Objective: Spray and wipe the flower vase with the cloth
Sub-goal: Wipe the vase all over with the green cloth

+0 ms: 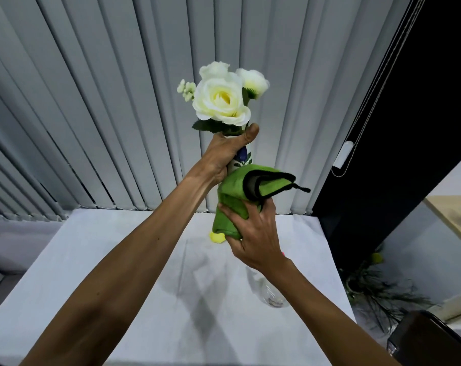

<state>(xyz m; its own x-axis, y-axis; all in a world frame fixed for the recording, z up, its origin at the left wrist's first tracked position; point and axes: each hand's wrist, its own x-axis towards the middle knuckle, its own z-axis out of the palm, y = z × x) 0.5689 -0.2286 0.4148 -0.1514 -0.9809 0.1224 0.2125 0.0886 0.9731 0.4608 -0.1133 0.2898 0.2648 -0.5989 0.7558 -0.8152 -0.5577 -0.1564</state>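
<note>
Green cloth (232, 204) fills my right hand (255, 233), pressed against the vase (241, 157); my left hand (224, 154) clamps its neck.

No text, label, brand, number or sign can be read anywhere in the head view. The only marking is a painted blue-and-green flower motif on the white vase (242, 157), which carries no letters.
</note>
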